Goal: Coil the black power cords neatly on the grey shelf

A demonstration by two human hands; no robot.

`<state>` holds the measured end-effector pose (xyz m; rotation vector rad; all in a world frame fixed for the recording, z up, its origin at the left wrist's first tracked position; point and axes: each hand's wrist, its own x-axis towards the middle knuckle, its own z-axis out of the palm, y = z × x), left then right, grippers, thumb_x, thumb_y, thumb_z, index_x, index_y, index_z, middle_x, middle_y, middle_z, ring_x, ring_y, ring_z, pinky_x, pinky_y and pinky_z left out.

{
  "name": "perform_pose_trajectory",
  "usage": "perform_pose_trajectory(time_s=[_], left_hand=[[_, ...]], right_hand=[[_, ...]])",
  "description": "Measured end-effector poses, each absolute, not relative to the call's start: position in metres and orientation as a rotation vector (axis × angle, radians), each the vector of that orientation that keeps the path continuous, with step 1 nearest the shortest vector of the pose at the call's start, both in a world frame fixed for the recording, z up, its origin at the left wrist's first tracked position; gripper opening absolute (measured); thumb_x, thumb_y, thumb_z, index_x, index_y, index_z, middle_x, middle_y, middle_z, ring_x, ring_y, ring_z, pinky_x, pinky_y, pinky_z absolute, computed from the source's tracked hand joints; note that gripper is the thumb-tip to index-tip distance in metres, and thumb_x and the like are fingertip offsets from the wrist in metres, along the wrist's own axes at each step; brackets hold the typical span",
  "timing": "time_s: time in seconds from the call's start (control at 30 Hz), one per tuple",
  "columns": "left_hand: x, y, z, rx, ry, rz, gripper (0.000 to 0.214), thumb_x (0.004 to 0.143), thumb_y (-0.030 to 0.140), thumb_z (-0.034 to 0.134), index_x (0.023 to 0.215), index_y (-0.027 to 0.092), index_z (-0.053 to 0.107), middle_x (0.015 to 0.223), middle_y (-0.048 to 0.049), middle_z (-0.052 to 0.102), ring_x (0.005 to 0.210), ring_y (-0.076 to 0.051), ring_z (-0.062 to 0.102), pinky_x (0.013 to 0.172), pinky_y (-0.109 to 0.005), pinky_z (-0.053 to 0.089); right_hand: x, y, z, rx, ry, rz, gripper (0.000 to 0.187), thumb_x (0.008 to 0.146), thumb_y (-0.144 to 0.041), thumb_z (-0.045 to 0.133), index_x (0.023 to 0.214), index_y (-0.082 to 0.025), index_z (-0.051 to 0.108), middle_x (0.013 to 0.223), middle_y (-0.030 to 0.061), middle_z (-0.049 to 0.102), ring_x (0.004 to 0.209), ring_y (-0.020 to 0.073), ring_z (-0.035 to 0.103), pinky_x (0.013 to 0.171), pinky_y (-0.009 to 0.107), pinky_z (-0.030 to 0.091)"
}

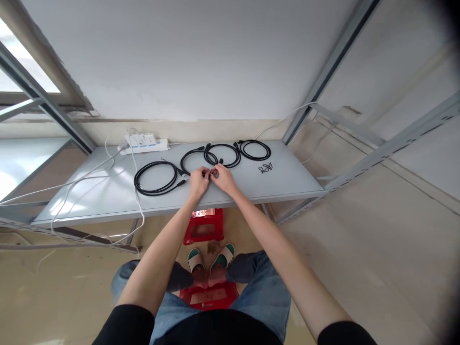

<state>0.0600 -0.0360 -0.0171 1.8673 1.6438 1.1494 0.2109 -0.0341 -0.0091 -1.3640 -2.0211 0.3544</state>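
My left hand (200, 181) and my right hand (223, 178) meet near the front of the grey shelf top, fingers pinched together. A small dark bit shows between the fingertips; whether it is cable or a tie I cannot tell. They are at the near edge of a coiled black cable (184, 157), partly hidden by my left hand. Just behind my right hand lies another coiled black cable (238, 154). To the left is a larger cable coil (136, 178) with its plug ends facing right. A fourth coil (269, 152) lies at the back right.
Several thin black ties (265, 167) lie in a small heap on the right of the shelf (294, 177). A white power strip (143, 146) with plugs stands at the back left, its white cords trailing over the front edge. Metal uprights (305, 105) frame the shelf. A red stool (217, 230) is underneath.
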Motion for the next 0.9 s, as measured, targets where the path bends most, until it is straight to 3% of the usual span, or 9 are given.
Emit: perform_pose_trajectory(time_s=[0.33,0.53,0.77,0.9], left_hand=[[0.060,-0.036,-0.018,1.878,1.691,1.130,0.018,0.101,0.024,0.054,0.097,0.022,0.072,0.101,-0.0093,0.081,0.096,-0.024,0.074,0.089,-0.032,0.051],[0.062,-0.037,-0.017,1.920,1.858,0.999,0.018,0.105,0.024,0.051,0.103,0.022,0.069,0.102,-0.0121,0.080,0.099,-0.028,0.074,0.089,-0.036,0.047],[0.065,-0.041,-0.014,2.000,1.876,0.892,0.028,0.110,0.025,0.041,0.120,0.017,0.065,0.112,-0.0158,0.079,0.113,-0.030,0.072,0.103,-0.042,0.044],[0.066,-0.043,-0.009,1.958,1.830,0.957,0.034,0.112,0.030,0.040,0.137,0.015,0.058,0.106,-0.0135,0.080,0.113,-0.029,0.073,0.106,-0.043,0.043]], right_hand=[[0.207,-0.050,-0.004,-1.444,-2.207,0.190,0.020,0.109,-0.022,0.051,0.113,-0.019,0.070,0.124,0.0104,0.069,0.098,0.0220,0.068,0.079,0.030,0.046],[0.209,-0.052,-0.009,-1.322,-2.283,0.119,0.020,0.110,-0.021,0.049,0.113,-0.020,0.069,0.118,0.0085,0.071,0.090,0.0206,0.066,0.076,0.031,0.043],[0.213,-0.056,-0.016,-1.168,-2.291,0.087,0.016,0.103,-0.011,0.058,0.099,-0.022,0.070,0.106,0.0050,0.069,0.082,0.0185,0.061,0.070,0.030,0.039],[0.218,-0.063,-0.017,-1.140,-2.279,0.073,0.019,0.100,-0.009,0.060,0.088,-0.021,0.068,0.097,0.0037,0.067,0.079,0.0175,0.057,0.070,0.029,0.037]])
